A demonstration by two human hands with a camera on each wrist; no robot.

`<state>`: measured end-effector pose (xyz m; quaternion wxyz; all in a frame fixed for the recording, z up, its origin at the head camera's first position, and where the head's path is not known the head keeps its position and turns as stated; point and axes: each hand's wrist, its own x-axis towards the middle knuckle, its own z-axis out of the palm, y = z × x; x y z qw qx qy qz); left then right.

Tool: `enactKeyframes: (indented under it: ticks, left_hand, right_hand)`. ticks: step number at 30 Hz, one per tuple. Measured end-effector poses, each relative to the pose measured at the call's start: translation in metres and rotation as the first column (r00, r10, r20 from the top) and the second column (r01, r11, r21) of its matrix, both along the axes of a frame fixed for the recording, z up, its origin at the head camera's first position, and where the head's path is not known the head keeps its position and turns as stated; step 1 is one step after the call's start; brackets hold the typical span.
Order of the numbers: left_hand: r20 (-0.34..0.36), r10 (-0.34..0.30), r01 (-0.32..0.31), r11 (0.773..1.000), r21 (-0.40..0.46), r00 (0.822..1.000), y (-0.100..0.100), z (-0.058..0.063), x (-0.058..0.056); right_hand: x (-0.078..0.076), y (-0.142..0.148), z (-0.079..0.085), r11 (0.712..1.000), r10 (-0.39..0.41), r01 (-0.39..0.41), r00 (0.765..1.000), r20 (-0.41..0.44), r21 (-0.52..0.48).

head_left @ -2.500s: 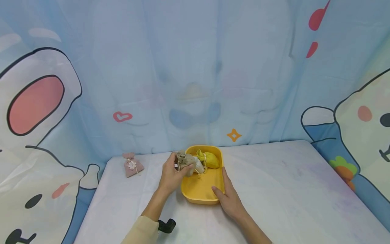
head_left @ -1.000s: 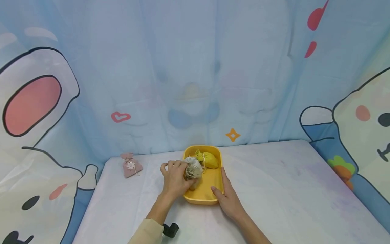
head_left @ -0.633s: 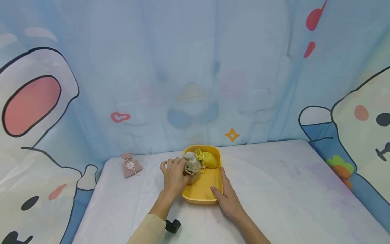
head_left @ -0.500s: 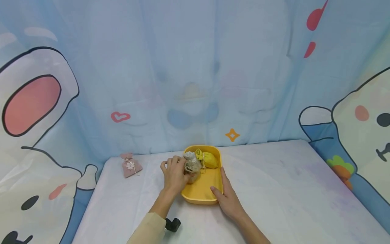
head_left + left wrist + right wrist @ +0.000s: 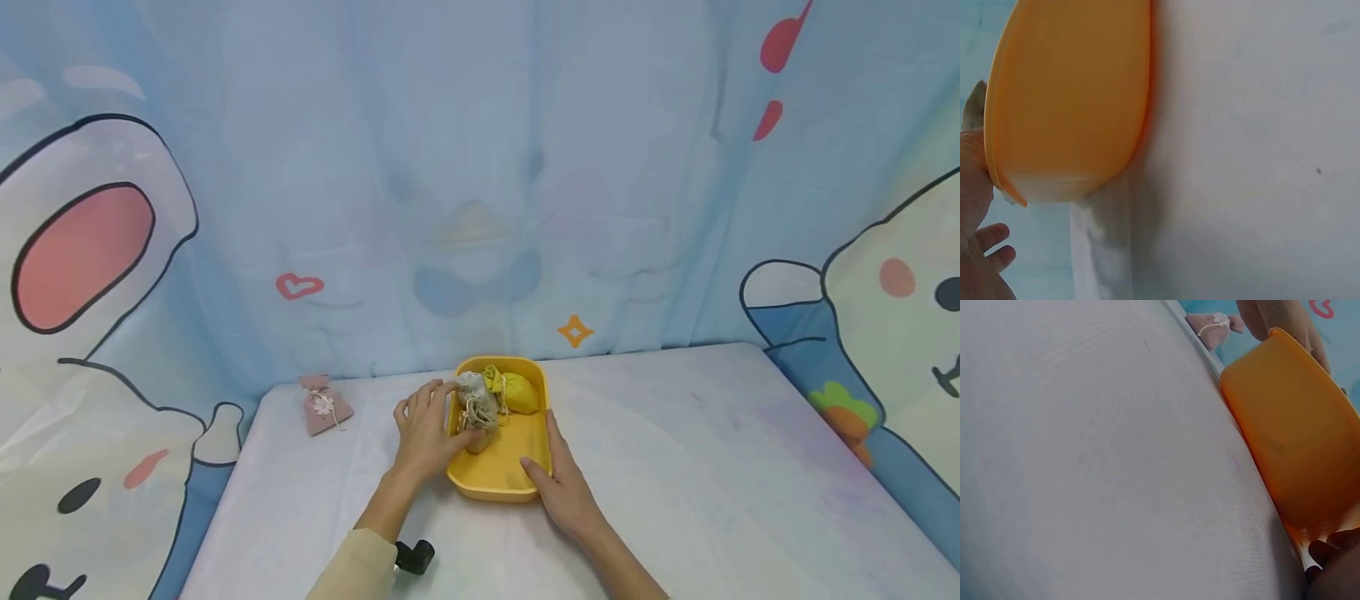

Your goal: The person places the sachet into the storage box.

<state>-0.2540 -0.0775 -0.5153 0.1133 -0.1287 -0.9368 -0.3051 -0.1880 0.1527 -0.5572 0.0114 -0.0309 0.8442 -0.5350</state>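
Observation:
A yellow tray (image 5: 498,479) stands on the table; the right hand (image 5: 570,492) grips its right wall, thumb over the rim and fingers outside. Inside, toward the back, lie a yellow-green drawstring pouch (image 5: 522,393), a white pouch (image 5: 472,384) and a greyish-beige pouch (image 5: 482,412) in front of it. At the left rim is the left hand (image 5: 426,433), its fingers spread apart and its thumb beside the beige pouch. The left wrist view shows the tray's outer wall (image 5: 1072,94) and part of the left hand (image 5: 975,187); the pouches are mostly hidden there.
A dusty-pink drawstring pouch (image 5: 326,406) with a white flower lies on the table's left back part. A black device (image 5: 415,557) sits at the left wrist. Behind the white-covered table (image 5: 712,467) hangs a blue cartoon curtain (image 5: 480,167).
The left hand has brought the beige pouch down into the tray, before the white one. Its fingers have since spread and loosened from the pouch. The right hand keeps its place on the tray.

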Motion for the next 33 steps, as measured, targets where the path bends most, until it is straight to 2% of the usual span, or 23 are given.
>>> enactKeyframes:
  ticks: [11,17,21,27,31,33]
  left_hand:
    - [-0.022,-0.033,0.033,0.999,-0.023,0.999,0.0002,-0.0023,0.0038]
    - [-0.046,-0.065,0.062,0.995,-0.077,0.997,0.0059,0.0008,0.0052]
    - [-0.056,-0.037,0.031,0.994,-0.107,0.998,0.0072,0.0018,0.0043]
    - [-0.062,0.025,-0.03,0.996,-0.081,0.998,0.0046,0.0009,0.0037]
    - [-0.117,0.052,-0.054,0.998,-0.01,0.992,0.0032,-0.0007,0.003]
    - [-0.164,0.035,-0.034,0.999,0.006,0.986,0.0027,-0.001,0.002]
  right_hand:
    - [0.0014,0.0007,-0.0016,1.0,-0.006,0.006,1.0,0.021,-0.004]
    - [0.0022,0.0002,-0.0018,1.0,-0.006,0.006,1.0,0.01,-0.01]
    - [0.0024,0.0002,-0.0018,1.0,-0.004,0.004,1.0,-0.004,-0.012]
    - [0.0019,0.0003,-0.0026,1.0,-0.002,0.002,1.0,-0.01,-0.002]
    - [0.0004,0.0003,-0.0024,1.0,-0.002,0.002,1.0,-0.014,0.001]
    - [-0.0002,0.0003,-0.0022,1.0,-0.001,0.001,1.0,-0.016,0.0]
